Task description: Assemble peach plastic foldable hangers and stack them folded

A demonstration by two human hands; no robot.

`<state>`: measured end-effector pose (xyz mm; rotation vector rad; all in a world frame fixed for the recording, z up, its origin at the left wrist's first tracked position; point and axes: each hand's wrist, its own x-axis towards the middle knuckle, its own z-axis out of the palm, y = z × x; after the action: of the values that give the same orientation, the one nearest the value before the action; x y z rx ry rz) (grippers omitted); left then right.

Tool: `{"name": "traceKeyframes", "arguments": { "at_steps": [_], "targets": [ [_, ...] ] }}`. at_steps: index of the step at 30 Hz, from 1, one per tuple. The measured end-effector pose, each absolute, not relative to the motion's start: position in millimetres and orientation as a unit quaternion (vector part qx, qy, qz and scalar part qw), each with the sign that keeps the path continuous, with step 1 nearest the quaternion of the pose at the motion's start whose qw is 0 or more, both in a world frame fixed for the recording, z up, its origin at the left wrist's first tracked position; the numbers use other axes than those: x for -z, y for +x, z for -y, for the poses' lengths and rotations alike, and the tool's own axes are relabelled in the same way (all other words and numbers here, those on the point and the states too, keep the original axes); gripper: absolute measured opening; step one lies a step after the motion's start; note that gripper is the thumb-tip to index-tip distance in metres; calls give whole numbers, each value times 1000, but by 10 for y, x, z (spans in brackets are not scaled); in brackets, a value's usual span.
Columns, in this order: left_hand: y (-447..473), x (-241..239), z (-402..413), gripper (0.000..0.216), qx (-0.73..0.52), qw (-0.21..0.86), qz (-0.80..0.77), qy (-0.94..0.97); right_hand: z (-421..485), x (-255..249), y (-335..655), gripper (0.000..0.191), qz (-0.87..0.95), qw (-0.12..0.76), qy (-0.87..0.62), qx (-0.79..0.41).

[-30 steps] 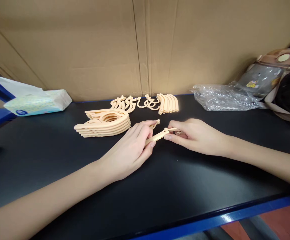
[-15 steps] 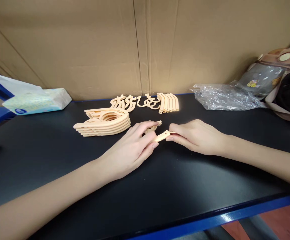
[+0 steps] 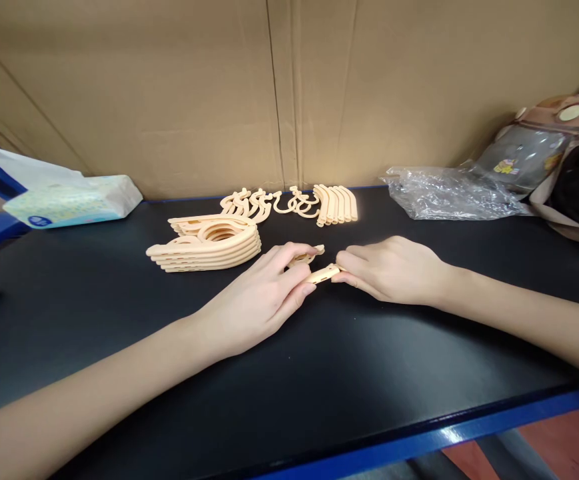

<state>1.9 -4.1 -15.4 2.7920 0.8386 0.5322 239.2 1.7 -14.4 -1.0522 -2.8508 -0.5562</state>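
My left hand (image 3: 269, 293) is closed around a cream plastic hanger part (image 3: 324, 274), its end sticking out between thumb and fingers. More of a cream piece shows past my left fingertips. My right hand (image 3: 392, 270) pinches at that end from the right; what it grips is mostly hidden by the fingers. Behind my left wrist lies a stack of folded cream hangers (image 3: 206, 250). Farther back are several curved hanger arms (image 3: 246, 205), loose hanger hooks (image 3: 296, 202) and a row of short hanger arms (image 3: 336, 205).
On the left stands a tissue pack (image 3: 74, 202) with a sheet pulled out. Crumpled clear plastic bags (image 3: 454, 193) lie at the right, beside a transparent bottle (image 3: 524, 157) with a strap. A cardboard wall (image 3: 169, 100) closes off the back of the black table (image 3: 329, 393).
The thin piece between my right fingers has come closer against the end of the part in my left hand. That part has tilted slightly; the stacks have not moved.
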Motion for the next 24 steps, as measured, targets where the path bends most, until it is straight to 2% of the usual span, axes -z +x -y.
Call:
{"name": "traceKeyframes", "arguments": {
  "at_steps": [10,24],
  "targets": [
    [15,177,33,23,-181,83,-310,930,-23,89,2353,34,898,114,-420,-63],
    [31,170,46,19,-194,74,-299,931,-37,69,2377,35,896,161,-370,-185]
  ]
}}
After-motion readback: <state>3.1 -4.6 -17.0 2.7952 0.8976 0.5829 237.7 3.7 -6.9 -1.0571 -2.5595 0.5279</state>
